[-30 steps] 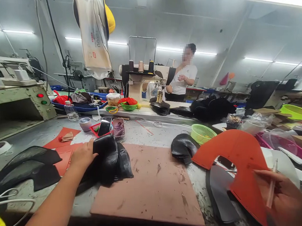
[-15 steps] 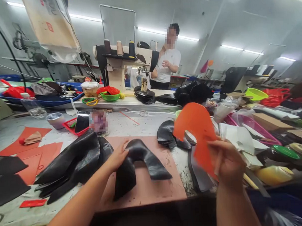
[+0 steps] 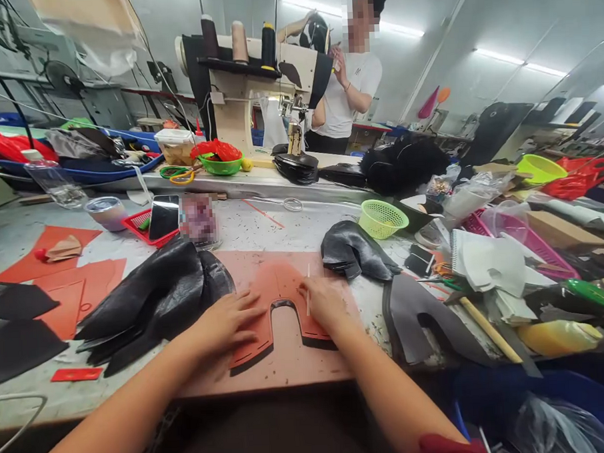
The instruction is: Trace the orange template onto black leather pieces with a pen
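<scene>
An orange U-shaped template (image 3: 280, 281) lies flat over a black leather piece (image 3: 253, 366), whose dark edge shows along the template's lower and inner rim. My left hand (image 3: 231, 323) rests on the template's left side, fingers stretched out and spread. On the right side, my right hand (image 3: 325, 304) is closed around a thin white pen-like stick (image 3: 308, 279) and touches the template. Underneath is a pinkish board (image 3: 288, 377). Left of it sits a stack of black leather pieces (image 3: 150, 306); another black stack (image 3: 353, 247) stands to the right.
A grey-black U-shaped stack (image 3: 410, 315) and a wooden-handled tool (image 3: 489, 328) lie at right. Behind are a green basket (image 3: 384, 219), a red tray (image 3: 142, 228) with a phone, and a sewing machine (image 3: 255, 81). A person (image 3: 353, 77) stands beyond the machine.
The orange template, held up by my right hand before, now lies on the black leather piece. My right hand has moved left to it, and my left hand now presses on the template.
</scene>
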Available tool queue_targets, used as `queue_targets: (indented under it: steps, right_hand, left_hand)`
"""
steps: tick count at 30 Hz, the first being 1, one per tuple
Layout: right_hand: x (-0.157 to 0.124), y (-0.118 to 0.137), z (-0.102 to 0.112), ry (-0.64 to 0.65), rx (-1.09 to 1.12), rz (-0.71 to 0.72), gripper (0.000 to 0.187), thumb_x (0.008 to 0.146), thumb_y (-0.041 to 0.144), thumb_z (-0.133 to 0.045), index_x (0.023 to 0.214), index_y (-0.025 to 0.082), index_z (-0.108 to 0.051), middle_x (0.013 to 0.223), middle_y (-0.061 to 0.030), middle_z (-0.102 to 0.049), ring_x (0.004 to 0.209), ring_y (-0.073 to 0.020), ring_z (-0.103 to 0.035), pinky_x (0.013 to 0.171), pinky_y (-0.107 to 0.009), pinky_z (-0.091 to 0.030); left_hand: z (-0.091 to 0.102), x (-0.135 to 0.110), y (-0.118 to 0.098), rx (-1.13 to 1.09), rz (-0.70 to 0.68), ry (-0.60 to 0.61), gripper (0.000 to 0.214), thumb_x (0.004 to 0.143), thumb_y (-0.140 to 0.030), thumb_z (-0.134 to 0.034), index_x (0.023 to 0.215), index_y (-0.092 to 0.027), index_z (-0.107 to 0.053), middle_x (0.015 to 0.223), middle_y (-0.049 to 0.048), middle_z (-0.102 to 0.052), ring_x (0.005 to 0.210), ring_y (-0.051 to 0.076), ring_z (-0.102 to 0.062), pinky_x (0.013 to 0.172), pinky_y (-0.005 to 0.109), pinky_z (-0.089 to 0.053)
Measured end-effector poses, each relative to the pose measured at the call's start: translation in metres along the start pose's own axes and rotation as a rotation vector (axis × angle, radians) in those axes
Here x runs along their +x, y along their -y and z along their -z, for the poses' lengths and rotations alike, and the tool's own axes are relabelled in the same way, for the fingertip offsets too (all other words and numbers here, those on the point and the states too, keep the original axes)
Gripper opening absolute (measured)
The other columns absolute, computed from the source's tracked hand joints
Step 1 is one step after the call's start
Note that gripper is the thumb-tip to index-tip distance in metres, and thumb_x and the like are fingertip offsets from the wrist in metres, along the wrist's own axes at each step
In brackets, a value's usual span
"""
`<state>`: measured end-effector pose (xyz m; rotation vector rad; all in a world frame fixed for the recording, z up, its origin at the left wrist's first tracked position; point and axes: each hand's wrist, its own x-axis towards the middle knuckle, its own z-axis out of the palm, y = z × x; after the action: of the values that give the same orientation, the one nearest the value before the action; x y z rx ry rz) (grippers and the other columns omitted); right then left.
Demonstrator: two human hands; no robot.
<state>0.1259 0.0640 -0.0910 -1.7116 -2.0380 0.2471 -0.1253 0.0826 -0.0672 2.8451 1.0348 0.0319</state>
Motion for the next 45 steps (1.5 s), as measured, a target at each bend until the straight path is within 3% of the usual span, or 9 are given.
queue_targets:
  steps: [5,11,15,20,26,30,36,40,45]
  right_hand:
    - [-0.023,-0.009,0.012,-0.109,-0.104,0.043,0.008,0.081,0.015,-0.056,0.086,0.018,-0.06,0.097,-0.0105,-0.064,0.093,-0.0251,-0.056,0.082,-0.038,-0.044]
    - [-0.054,-0.023,0.029,-0.295,0.099,0.038,0.016,0.086,0.021,-0.045,0.092,0.019,-0.059,0.105,-0.0108,-0.064,0.1,-0.024,-0.056,0.085,-0.042,-0.044]
    - [-0.062,-0.016,0.042,-0.317,0.229,-0.005,0.021,0.089,0.025,-0.041,0.096,0.021,-0.061,0.108,-0.0092,-0.064,0.101,-0.0223,-0.057,0.085,-0.04,-0.046]
    - [-0.062,0.015,0.046,-0.164,0.464,0.033,0.028,0.091,0.036,-0.04,0.105,0.023,-0.061,0.094,-0.0057,-0.067,0.091,-0.0185,-0.062,0.081,-0.034,-0.049]
    - [-0.06,0.053,0.024,0.114,0.625,0.137,0.032,0.092,0.037,-0.036,0.086,0.018,-0.062,0.079,-0.0056,-0.066,0.073,-0.0156,-0.063,0.069,-0.028,-0.049]
    - [-0.058,0.072,0.008,0.299,0.533,0.203,0.026,0.09,0.031,-0.039,0.083,0.018,-0.06,0.076,-0.0047,-0.065,0.072,-0.0154,-0.061,0.068,-0.027,-0.047]
    - [-0.054,0.099,-0.006,0.375,0.51,0.315,0.019,0.087,0.021,-0.044,0.083,0.018,-0.062,0.088,-0.0053,-0.067,0.085,-0.0162,-0.062,0.079,-0.026,-0.046]
    - [-0.046,0.08,0.009,0.401,0.498,0.239,0.018,0.086,0.023,-0.047,0.079,0.021,-0.064,0.077,-0.0011,-0.068,0.073,-0.0151,-0.063,0.069,-0.024,-0.047]
    - [-0.061,0.011,0.043,0.168,0.348,-0.032,0.025,0.089,0.028,-0.041,0.087,0.02,-0.064,0.071,-0.0024,-0.066,0.067,-0.016,-0.062,0.065,-0.028,-0.048]
  left_hand:
    - [-0.02,-0.008,-0.003,-0.016,-0.027,-0.05,0.053,0.081,-0.059,-0.047,0.127,-0.032,-0.05,0.139,0.0075,-0.042,0.128,0.027,-0.038,0.105,0.044,-0.032]
    - [-0.018,-0.01,-0.005,-0.021,-0.053,-0.063,0.05,0.084,-0.057,-0.043,0.129,-0.035,-0.047,0.14,0.0049,-0.041,0.129,0.026,-0.037,0.106,0.044,-0.031]
    - [-0.017,-0.01,-0.007,-0.018,-0.047,-0.061,0.05,0.084,-0.056,-0.046,0.128,-0.033,-0.048,0.14,0.0059,-0.042,0.128,0.027,-0.038,0.106,0.044,-0.031]
    - [-0.017,-0.011,-0.009,-0.012,-0.046,-0.066,0.05,0.083,-0.055,-0.047,0.128,-0.032,-0.049,0.139,0.0062,-0.043,0.127,0.026,-0.039,0.105,0.043,-0.033]
    - [-0.016,-0.013,-0.012,0.0,-0.053,-0.088,0.05,0.082,-0.054,-0.051,0.126,-0.031,-0.051,0.138,0.0075,-0.044,0.126,0.027,-0.041,0.104,0.044,-0.035]
    - [-0.017,-0.014,-0.013,0.011,-0.062,-0.102,0.049,0.082,-0.052,-0.051,0.125,-0.028,-0.053,0.137,0.0093,-0.045,0.125,0.028,-0.042,0.103,0.044,-0.036]
    - [-0.016,-0.013,-0.014,0.013,-0.049,-0.064,0.048,0.082,-0.045,-0.056,0.126,-0.027,-0.052,0.138,0.009,-0.044,0.126,0.028,-0.041,0.105,0.043,-0.033]
    - [-0.013,-0.013,-0.015,-0.01,-0.034,-0.028,0.05,0.082,-0.049,-0.054,0.126,-0.027,-0.052,0.138,0.0093,-0.044,0.126,0.029,-0.04,0.105,0.043,-0.032]
    - [-0.002,-0.005,-0.016,-0.03,-0.029,-0.027,0.046,0.078,-0.051,-0.057,0.119,-0.03,-0.057,0.132,0.0072,-0.05,0.12,0.029,-0.044,0.1,0.043,-0.036]
